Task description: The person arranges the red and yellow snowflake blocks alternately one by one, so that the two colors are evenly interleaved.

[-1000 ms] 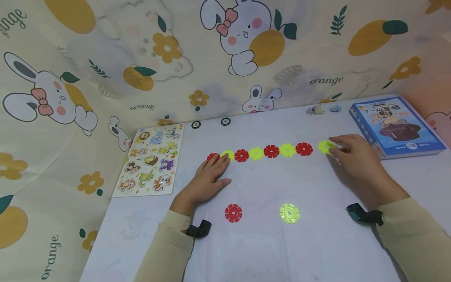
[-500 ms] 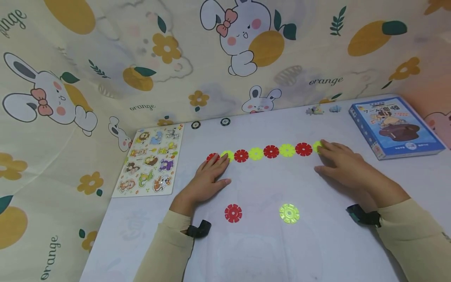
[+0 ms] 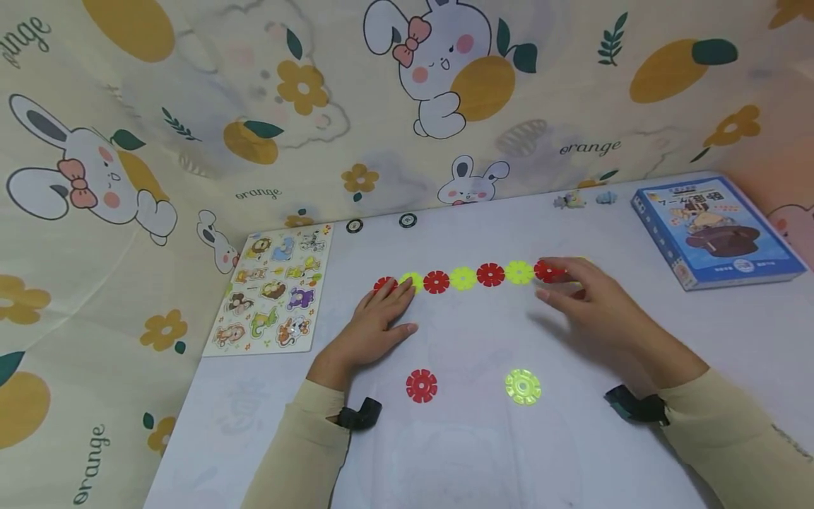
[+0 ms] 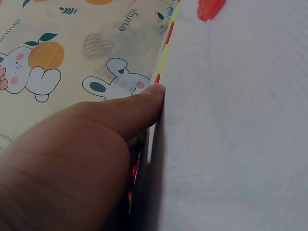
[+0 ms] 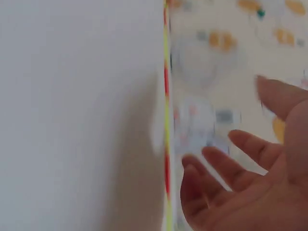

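Red and yellow-green notched plastic discs lie edge to edge in a row across the table, among them a red disc [image 3: 436, 282] and a yellow-green disc [image 3: 518, 272]. At the row's left end, my left hand [image 3: 372, 329] rests with fingers spread on the first discs, partly covering them. My right hand [image 3: 604, 311] hovers by the right end, fingers loosely bent and thumb apart; the right wrist view shows nothing in the fingers [image 5: 219, 166]. It largely hides the last yellow-green disc. Nearer me lie a single red disc [image 3: 422, 386] and a single yellow-green disc [image 3: 523, 387].
An animal puzzle board [image 3: 270, 290] lies at the left. A blue box [image 3: 718, 230] sits at the back right, with small figurines [image 3: 569, 200] beside it. Two round black pieces, one of them a black ring [image 3: 408, 220], lie along the back edge near the patterned cloth [image 3: 381, 106].
My right hand slid the last yellow-green disc leftward against the row's end, let go of it, and moved further left over the red disc. The left hand has stayed in place.
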`<state>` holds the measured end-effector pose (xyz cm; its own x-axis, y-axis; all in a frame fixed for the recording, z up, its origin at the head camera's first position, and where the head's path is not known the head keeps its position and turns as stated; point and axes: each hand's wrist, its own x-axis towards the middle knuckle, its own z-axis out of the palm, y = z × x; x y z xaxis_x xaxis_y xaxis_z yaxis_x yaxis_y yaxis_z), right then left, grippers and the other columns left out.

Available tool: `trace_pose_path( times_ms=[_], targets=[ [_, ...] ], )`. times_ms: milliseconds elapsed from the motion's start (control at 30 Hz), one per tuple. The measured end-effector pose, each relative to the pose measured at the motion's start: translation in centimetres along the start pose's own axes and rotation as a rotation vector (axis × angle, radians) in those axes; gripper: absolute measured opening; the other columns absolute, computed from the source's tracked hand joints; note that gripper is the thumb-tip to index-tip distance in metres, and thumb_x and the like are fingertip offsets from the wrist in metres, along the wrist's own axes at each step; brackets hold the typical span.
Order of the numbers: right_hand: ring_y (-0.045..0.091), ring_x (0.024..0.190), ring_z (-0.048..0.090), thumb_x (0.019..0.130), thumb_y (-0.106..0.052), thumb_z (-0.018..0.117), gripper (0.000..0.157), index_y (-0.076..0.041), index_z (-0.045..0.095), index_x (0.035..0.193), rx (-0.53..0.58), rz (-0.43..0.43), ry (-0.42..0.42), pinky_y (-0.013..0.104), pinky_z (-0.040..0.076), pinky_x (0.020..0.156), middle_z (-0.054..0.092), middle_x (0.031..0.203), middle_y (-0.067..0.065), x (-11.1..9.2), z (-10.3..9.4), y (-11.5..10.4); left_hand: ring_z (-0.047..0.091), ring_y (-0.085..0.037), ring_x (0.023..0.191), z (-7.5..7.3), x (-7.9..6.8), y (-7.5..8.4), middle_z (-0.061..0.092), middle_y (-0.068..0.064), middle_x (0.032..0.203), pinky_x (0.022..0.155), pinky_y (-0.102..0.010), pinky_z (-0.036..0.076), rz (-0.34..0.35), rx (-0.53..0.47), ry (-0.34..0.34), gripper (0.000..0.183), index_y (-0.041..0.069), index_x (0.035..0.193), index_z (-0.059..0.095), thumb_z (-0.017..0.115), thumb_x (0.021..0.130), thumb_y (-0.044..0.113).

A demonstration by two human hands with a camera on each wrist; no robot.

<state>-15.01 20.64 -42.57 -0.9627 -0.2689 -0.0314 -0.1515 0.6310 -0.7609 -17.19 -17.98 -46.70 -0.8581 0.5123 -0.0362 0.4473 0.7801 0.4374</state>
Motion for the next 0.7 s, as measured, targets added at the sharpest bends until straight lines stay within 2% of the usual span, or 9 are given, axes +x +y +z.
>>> trace_pose_path(
  times_ms=[67, 133, 200, 300, 367, 467, 567, 633, 700],
  targets=[
    [0.029, 0.118, 0.049, 0.090, -0.041, 0.066, 0.060, -0.021, 0.043, 0.142, 0.112, -0.048, -0.046, 0.051, 0.049, 0.088, 0.045, 0.139, 0.005, -0.3, 1.9, -1.0, -0.001, -0.017, 0.144, 0.0, 0.0, 0.0, 0.012, 0.018, 0.157, 0.113, -0.045, 0.001, -0.001, 0.005, -0.001, 0.071, 0.029, 0.152, 0.024, 0.050, 0.092, 0.055],
    [0.023, 0.115, 0.051, 0.088, -0.041, 0.068, 0.061, -0.024, 0.044, 0.141, 0.185, -0.091, -0.116, 0.046, 0.049, 0.088, 0.049, 0.135, 0.000, -0.6, 3.8, -2.0, -0.001, -0.016, 0.144, 0.0, 0.1, 0.0, 0.012, 0.018, 0.157, 0.113, -0.045, 0.001, -0.002, 0.008, 0.000, 0.070, 0.029, 0.152, 0.024, 0.050, 0.092, 0.056],
    [0.018, 0.115, 0.051, 0.085, -0.044, 0.070, 0.063, -0.026, 0.045, 0.140, 0.226, -0.118, -0.188, 0.043, 0.047, 0.090, 0.052, 0.133, -0.005, -1.1, 5.7, -3.2, -0.001, -0.016, 0.144, 0.0, 0.2, 0.1, 0.011, 0.019, 0.157, 0.114, -0.045, 0.001, -0.001, 0.013, -0.001, 0.071, 0.029, 0.152, 0.024, 0.050, 0.093, 0.056],
    [0.012, 0.116, 0.049, 0.080, -0.050, 0.072, 0.069, -0.028, 0.045, 0.140, 0.225, -0.141, -0.290, 0.040, 0.044, 0.094, 0.052, 0.131, -0.010, -2.1, 8.2, -5.0, -0.001, -0.016, 0.144, 0.0, 0.2, 0.2, 0.011, 0.019, 0.157, 0.114, -0.045, 0.001, -0.001, 0.015, -0.004, 0.070, 0.029, 0.152, 0.024, 0.049, 0.092, 0.057],
    [0.010, 0.116, 0.048, 0.078, -0.052, 0.073, 0.073, -0.028, 0.045, 0.141, 0.191, -0.159, -0.344, 0.038, 0.044, 0.095, 0.050, 0.132, -0.011, -2.7, 9.7, -6.1, -0.001, -0.016, 0.144, 0.0, 0.2, 0.2, 0.011, 0.019, 0.156, 0.114, -0.045, 0.001, -0.007, 0.018, -0.010, 0.070, 0.030, 0.152, 0.024, 0.049, 0.092, 0.057],
    [0.008, 0.119, 0.043, 0.077, -0.053, 0.074, 0.077, -0.026, 0.044, 0.142, 0.078, -0.210, -0.382, 0.037, 0.044, 0.096, 0.047, 0.132, -0.011, -3.2, 11.6, -7.5, -0.002, -0.015, 0.144, 0.0, 0.2, 0.2, 0.012, 0.019, 0.156, 0.113, -0.045, 0.001, -0.014, 0.019, -0.010, 0.070, 0.030, 0.152, 0.024, 0.049, 0.093, 0.057],
    [0.008, 0.117, 0.041, 0.076, -0.049, 0.077, 0.078, -0.022, 0.046, 0.142, -0.068, -0.261, -0.345, 0.035, 0.046, 0.093, 0.047, 0.128, -0.009, -3.2, 13.3, -8.5, -0.002, -0.015, 0.144, 0.0, 0.1, 0.3, 0.011, 0.019, 0.156, 0.113, -0.046, 0.001, -0.017, 0.019, -0.006, 0.069, 0.030, 0.152, 0.024, 0.050, 0.093, 0.055],
    [0.009, 0.113, 0.042, 0.076, -0.043, 0.079, 0.073, -0.019, 0.050, 0.139, -0.145, -0.299, -0.299, 0.033, 0.047, 0.089, 0.048, 0.123, -0.007, -3.0, 14.0, -9.0, -0.001, -0.015, 0.144, 0.0, 0.0, 0.2, 0.011, 0.019, 0.156, 0.113, -0.046, 0.001, -0.014, 0.015, -0.004, 0.069, 0.029, 0.152, 0.024, 0.051, 0.093, 0.054],
    [0.009, 0.106, 0.043, 0.075, -0.038, 0.081, 0.066, -0.017, 0.057, 0.133, -0.188, -0.300, -0.261, 0.029, 0.048, 0.083, 0.049, 0.116, -0.007, -2.9, 14.5, -9.5, -0.001, -0.015, 0.144, -0.1, 0.0, 0.3, 0.011, 0.018, 0.156, 0.113, -0.046, 0.001, -0.010, 0.012, -0.004, 0.069, 0.029, 0.152, 0.024, 0.051, 0.093, 0.053]
  ],
)
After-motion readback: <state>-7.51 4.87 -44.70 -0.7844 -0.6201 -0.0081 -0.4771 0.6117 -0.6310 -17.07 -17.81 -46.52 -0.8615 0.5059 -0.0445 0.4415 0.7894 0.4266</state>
